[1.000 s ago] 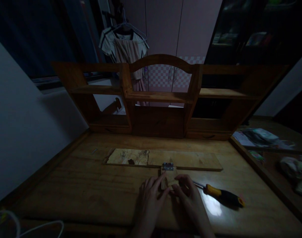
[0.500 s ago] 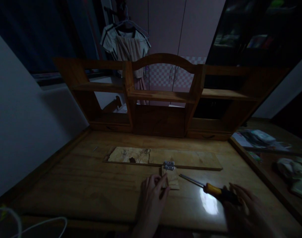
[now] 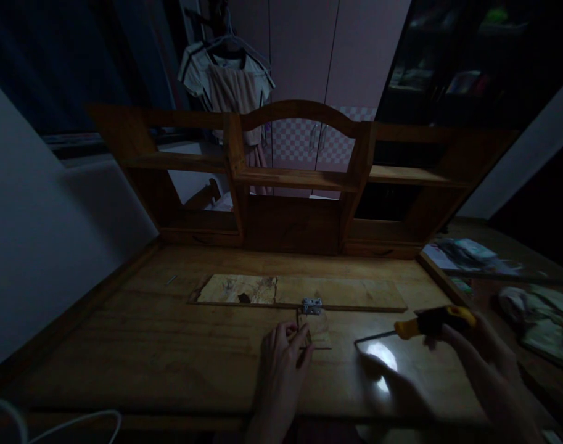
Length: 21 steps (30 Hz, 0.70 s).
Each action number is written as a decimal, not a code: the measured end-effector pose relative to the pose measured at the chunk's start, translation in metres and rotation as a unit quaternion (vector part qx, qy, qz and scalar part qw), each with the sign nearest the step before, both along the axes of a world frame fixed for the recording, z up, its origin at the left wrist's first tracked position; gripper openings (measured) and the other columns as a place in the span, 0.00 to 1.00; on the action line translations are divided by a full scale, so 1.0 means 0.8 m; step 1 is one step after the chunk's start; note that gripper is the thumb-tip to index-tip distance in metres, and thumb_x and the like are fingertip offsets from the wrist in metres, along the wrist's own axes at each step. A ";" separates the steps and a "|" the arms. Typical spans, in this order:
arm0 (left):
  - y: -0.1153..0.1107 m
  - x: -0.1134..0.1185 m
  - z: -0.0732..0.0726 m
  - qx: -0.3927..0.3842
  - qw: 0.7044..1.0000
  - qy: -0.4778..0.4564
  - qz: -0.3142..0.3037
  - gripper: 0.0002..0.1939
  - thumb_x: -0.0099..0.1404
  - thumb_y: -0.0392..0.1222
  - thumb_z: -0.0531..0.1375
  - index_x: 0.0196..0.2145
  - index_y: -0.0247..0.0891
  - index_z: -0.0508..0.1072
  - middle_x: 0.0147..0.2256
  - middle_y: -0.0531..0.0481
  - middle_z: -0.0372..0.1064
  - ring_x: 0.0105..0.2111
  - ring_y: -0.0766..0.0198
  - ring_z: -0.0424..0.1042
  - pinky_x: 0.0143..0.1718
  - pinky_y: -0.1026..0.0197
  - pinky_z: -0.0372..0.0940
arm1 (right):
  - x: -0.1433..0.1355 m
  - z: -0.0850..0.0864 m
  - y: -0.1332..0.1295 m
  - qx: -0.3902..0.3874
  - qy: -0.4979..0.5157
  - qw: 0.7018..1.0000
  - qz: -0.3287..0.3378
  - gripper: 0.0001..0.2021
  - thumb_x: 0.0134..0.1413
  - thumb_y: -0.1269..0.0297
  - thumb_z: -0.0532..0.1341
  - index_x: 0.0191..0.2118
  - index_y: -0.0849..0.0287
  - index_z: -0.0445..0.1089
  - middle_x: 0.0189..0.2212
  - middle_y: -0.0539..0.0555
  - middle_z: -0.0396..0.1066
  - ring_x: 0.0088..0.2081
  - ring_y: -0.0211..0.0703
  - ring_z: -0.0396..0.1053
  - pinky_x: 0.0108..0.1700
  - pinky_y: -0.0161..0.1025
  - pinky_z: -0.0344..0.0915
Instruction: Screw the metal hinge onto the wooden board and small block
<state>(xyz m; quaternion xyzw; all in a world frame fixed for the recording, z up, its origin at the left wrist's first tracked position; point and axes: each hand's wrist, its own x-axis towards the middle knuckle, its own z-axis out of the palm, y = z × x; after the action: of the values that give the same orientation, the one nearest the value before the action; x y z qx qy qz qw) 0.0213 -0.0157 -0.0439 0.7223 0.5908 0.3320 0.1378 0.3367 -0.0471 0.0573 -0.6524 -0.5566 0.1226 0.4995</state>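
Observation:
My left hand is closed at the near edge of a small wooden block, its fingers pinching the left side. A metal hinge lies across the joint between this block and a long wooden board, whose left part has a torn, stained surface. In my right hand is a screwdriver with a yellow and black handle. Its shaft points left and slightly down, with the tip over the desk to the right of the block, apart from the hinge.
The wooden desk top stretches under everything, with a shelf unit along its back. A small thin metal piece lies at left. White cable loops at the near left. Cloth and papers lie to the right.
My right hand has risen and moved right with the screwdriver, so its tip is farther from the hinge. My left hand stays at the block. The view has shifted slightly.

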 end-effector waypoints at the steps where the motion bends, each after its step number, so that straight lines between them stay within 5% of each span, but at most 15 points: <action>1: 0.000 0.000 0.000 -0.002 1.000 0.000 0.000 0.17 0.63 0.40 0.60 0.49 0.49 0.74 0.45 0.45 0.63 0.44 0.57 0.63 0.47 0.54 0.59 | -0.018 0.008 0.009 0.021 0.031 0.999 -0.012 0.18 0.53 0.50 0.62 0.46 0.54 0.67 0.38 0.56 0.73 0.36 0.47 0.73 0.35 0.37 0.71; 3: -0.001 0.000 0.000 -0.003 1.000 0.001 0.000 0.17 0.64 0.41 0.59 0.51 0.50 0.73 0.47 0.45 0.63 0.46 0.56 0.62 0.48 0.53 0.59 | -0.058 0.025 0.028 0.052 0.051 0.997 -0.015 0.19 0.51 0.51 0.64 0.45 0.55 0.66 0.37 0.55 0.72 0.35 0.44 0.73 0.34 0.35 0.70; 9: -0.004 -0.002 0.000 0.011 0.999 0.027 -0.022 0.19 0.68 0.41 0.54 0.56 0.50 0.69 0.58 0.50 0.59 0.54 0.55 0.58 0.54 0.51 0.55 | -0.150 0.050 0.068 0.086 0.045 0.987 0.127 0.16 0.55 0.59 0.63 0.47 0.57 0.61 0.39 0.54 0.71 0.34 0.40 0.73 0.35 0.36 0.71; 13: -0.002 -0.005 -0.006 0.021 0.999 0.034 -0.034 0.24 0.67 0.41 0.55 0.61 0.46 0.62 0.60 0.50 0.57 0.57 0.55 0.56 0.56 0.50 0.53 | -0.169 0.050 0.076 0.101 -0.046 0.984 0.143 0.15 0.55 0.62 0.64 0.46 0.58 0.62 0.36 0.52 0.71 0.34 0.38 0.73 0.36 0.33 0.70; 17: 0.009 -0.015 -0.011 0.005 0.998 0.001 -0.055 0.34 0.59 0.39 0.62 0.62 0.38 0.59 0.61 0.46 0.55 0.59 0.56 0.53 0.60 0.54 0.50 | -0.173 0.049 0.077 0.109 -0.039 0.981 0.154 0.16 0.55 0.62 0.64 0.46 0.58 0.62 0.37 0.52 0.71 0.33 0.37 0.73 0.34 0.33 0.70; 21: 0.027 -0.022 -0.002 -0.035 0.997 -0.021 -0.061 0.33 0.57 0.42 0.63 0.60 0.38 0.62 0.58 0.46 0.59 0.57 0.56 0.57 0.59 0.56 0.51 | -0.174 0.049 0.077 0.112 -0.037 0.981 0.151 0.15 0.54 0.63 0.64 0.46 0.57 0.62 0.37 0.51 0.71 0.33 0.37 0.73 0.35 0.33 0.71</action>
<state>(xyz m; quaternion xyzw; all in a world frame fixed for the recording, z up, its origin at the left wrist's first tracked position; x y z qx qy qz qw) 0.0033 0.0061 -0.0455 0.7449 0.5537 0.3169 0.1951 0.1972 0.0144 0.0966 -0.5048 -0.6770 0.1089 0.5243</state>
